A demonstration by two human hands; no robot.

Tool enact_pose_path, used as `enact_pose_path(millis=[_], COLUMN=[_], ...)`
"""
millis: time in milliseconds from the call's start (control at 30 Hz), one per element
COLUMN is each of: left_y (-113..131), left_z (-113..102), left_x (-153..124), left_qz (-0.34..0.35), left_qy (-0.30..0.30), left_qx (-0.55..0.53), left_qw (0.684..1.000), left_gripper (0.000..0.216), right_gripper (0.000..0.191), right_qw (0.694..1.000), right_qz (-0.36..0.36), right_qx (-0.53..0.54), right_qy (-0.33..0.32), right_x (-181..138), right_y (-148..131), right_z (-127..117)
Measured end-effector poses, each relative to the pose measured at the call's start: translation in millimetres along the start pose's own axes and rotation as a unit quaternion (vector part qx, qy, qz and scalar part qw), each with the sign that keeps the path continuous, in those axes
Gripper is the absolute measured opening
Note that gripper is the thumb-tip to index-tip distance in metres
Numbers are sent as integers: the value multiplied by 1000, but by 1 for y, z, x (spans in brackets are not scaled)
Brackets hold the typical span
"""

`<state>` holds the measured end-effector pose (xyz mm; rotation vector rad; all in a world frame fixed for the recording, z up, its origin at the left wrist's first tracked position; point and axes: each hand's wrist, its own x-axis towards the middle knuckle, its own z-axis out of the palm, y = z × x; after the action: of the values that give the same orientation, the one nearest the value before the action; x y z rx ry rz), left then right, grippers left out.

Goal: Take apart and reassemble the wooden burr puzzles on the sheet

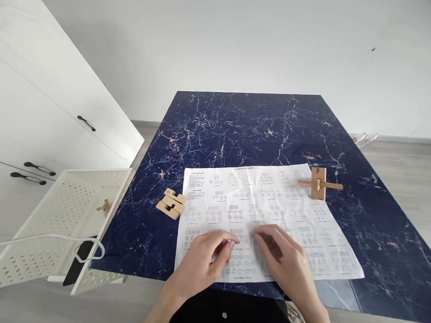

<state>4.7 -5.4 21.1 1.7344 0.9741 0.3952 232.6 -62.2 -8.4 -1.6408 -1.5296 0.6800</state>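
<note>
A creased white sheet printed with rows of small diagrams lies flat on the table. My left hand rests on its lower middle, fingers loosely bent, a gap between thumb and palm. Facing it, my right hand lies on the paper with curved fingers, the index tip close to the thumb. Nothing shows in either hand. Left of the sheet are notched wooden puzzle pieces, laid side by side and touching or nearly touching its edge. On the sheet's upper right corner sits a wooden interlocking puzzle, a flat block crossed by a stick.
The dark blue marbled table ends close to my body. Lower left stands a white perforated basket with another wooden piece inside and a white cable across it. White cabinets are further left.
</note>
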Motion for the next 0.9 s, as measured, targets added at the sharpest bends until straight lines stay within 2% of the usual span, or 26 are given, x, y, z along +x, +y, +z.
enact_pose_path(millis=[67, 133, 167, 200, 267, 300, 433, 500, 633, 767, 900], left_y=[-5, -11, -14, -17, -22, -24, -38, -46, -57, -58, -56], left_z=[1, -3, -7, -12, -26, -35, -63, -71, -75, -75, -76], left_x=[-1, -2, -2, -2, -2, -1, 2, 4, 9, 8, 2], left_qz=[38, 105, 142, 146, 103, 70, -11, -44, -48, -17, -17], left_qy=[40, 141, 214, 289, 422, 453, 424, 393, 355, 362, 367], left_qx=[35, 109, 160, 218, 305, 328, 381, 396, 393, 376, 353], left_qw=[998, 978, 953, 920, 848, 826, 822, 829, 847, 853, 860], left_gripper=[26, 19, 15, 13, 21, 31, 70, 76, 61, 50, 50], right_gripper=[20, 20, 20, 20, 21, 21, 22, 23, 24, 24, 23], right_qw=[1000, 1000, 1000, 1000, 1000, 1000, 1000, 1000, 1000, 1000, 1000], right_qz=[2, 5, 6, 6, 6, 6, 4, 0, 1, 7, 9], right_qx=[0, 1, 0, 0, -2, -3, -5, -5, -4, 2, 2], right_qy=[-3, -6, -7, -7, -8, -9, -12, -10, -8, -10, -11], right_x=[2, 2, 2, 2, 1, 1, 1, 2, 2, 3, 3], right_y=[0, -1, -1, -1, -1, -1, 1, 1, 0, -1, -1], right_z=[-1, -1, -2, -2, -3, -3, -3, -2, -2, -3, -3])
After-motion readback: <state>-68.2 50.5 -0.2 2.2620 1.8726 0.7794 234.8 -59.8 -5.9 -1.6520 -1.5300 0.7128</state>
